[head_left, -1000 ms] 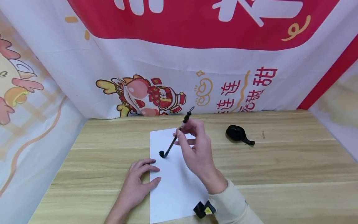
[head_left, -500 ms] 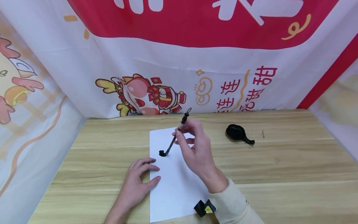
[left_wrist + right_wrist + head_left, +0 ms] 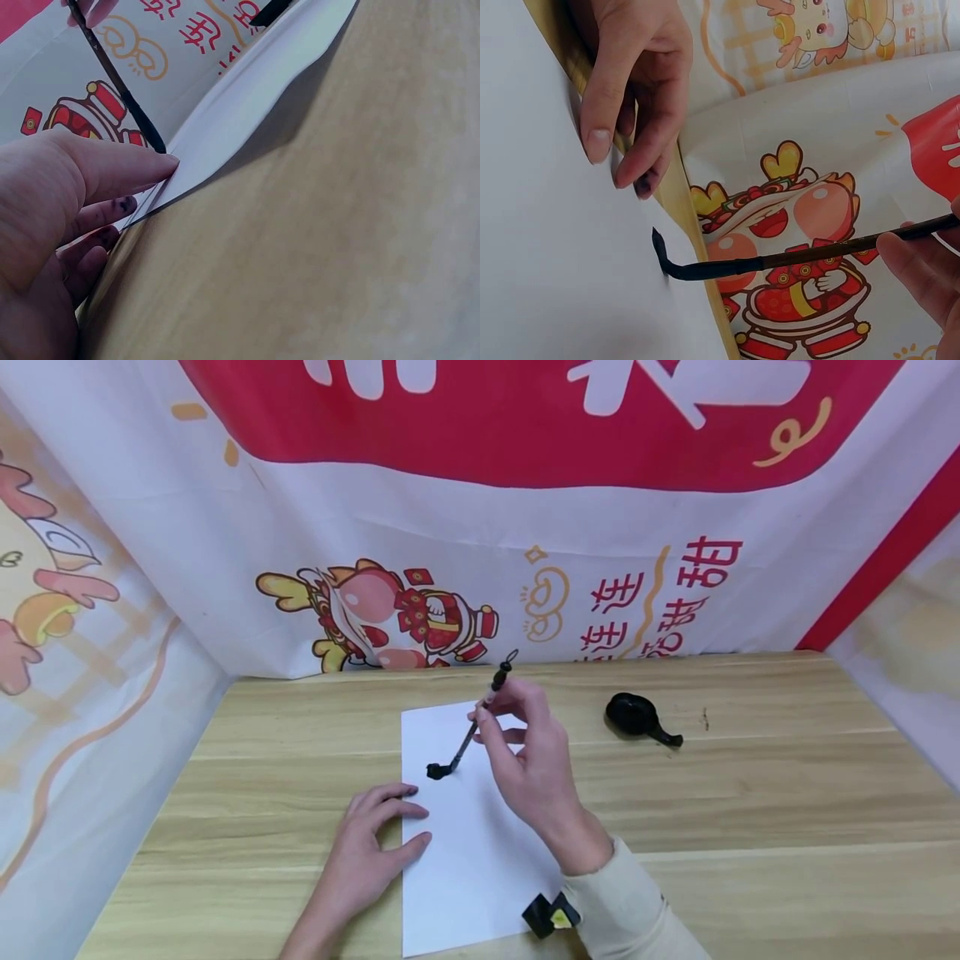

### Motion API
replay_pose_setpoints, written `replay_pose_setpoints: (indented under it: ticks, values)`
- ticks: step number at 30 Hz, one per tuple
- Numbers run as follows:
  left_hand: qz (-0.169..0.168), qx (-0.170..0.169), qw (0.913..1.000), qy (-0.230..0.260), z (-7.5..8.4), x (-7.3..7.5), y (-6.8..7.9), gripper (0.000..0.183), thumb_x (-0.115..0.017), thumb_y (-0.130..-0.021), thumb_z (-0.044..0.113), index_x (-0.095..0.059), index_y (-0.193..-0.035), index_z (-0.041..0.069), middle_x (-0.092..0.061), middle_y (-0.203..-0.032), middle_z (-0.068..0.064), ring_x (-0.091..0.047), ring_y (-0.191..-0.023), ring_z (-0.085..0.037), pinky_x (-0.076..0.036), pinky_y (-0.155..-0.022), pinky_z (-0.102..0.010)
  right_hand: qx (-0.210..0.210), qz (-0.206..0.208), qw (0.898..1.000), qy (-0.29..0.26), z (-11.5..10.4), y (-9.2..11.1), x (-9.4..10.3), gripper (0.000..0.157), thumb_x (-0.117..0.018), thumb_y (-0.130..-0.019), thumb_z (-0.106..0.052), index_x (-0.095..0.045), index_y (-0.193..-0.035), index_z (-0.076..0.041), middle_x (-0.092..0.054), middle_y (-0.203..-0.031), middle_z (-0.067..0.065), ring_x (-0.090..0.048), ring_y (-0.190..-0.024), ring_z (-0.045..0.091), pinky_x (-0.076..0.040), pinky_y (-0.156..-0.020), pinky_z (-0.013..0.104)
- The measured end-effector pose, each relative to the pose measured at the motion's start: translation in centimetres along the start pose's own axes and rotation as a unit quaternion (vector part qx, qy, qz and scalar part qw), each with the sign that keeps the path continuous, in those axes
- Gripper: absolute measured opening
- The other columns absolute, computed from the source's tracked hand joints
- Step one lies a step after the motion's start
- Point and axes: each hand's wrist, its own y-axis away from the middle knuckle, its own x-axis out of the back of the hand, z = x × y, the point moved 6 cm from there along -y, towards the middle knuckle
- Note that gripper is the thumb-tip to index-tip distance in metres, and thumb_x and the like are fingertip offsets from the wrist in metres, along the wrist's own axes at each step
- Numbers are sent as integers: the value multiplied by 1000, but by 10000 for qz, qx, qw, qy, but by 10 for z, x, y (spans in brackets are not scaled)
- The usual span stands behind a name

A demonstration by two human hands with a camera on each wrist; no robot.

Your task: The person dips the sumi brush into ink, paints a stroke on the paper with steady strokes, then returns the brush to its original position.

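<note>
My right hand (image 3: pixel 528 768) pinches an ink brush (image 3: pixel 467 743) by its dark handle, thumb against the fingers. The brush's black bristles (image 3: pixel 705 271) bend against a white sheet of paper (image 3: pixel 468 868), beside a short black ink mark (image 3: pixel 436 771) near the sheet's upper left. My left hand (image 3: pixel 367 847) rests at the paper's left edge, its fingers spread and relaxed. In the left wrist view the thumb (image 3: pixel 135 166) lies on the sheet, and dark ink stains show on other fingers. The right wrist view shows the left hand (image 3: pixel 637 82) just beyond the brush tip.
A glossy black ladle-shaped dish (image 3: pixel 633 716) lies on the wooden table (image 3: pixel 772 802) to the right of the paper, with small dark specks near it. A black block with a yellow patch (image 3: pixel 551 917) sits by the right cuff. A printed cloth (image 3: pixel 420 510) hangs behind.
The brush has shifted slightly to the right across the paper, and a short black stroke now shows to the left of its tip. The left hand has stayed still.
</note>
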Motion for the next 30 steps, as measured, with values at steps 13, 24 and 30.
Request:
replay_pose_setpoints:
  ticks: [13, 24, 30]
  values:
    - [-45, 90, 9999, 16, 1, -1, 0, 26, -91, -85, 12, -81, -102, 29, -70, -139, 6, -52, -137, -21, -39, -116, -49, 176, 128, 9997, 105, 4, -1, 7, 32, -65, -105, 0, -51, -133, -6, -69, -110, 14, -78, -98, 25, -65, -72, 25]
    - [-20, 43, 10000, 11, 0, -1, 1, 26, -91, -85, 12, -81, -102, 29, -69, -139, 7, -52, -137, -20, -39, -115, -41, 206, 151, 9995, 198, 5, -1, 10, 33, -65, -105, 0, -51, -134, -6, -70, -110, 14, -78, -99, 25, -65, -73, 25]
    - [51, -94, 9999, 15, 0, 0, 2, 28, -91, -84, 12, -80, -102, 29, -70, -138, 8, -52, -135, -19, -39, -113, -33, 186, 205, 9994, 209, 8, -2, 14, 31, -64, -105, 0, -51, -132, -5, -70, -110, 14, -78, -98, 24, -65, -73, 25]
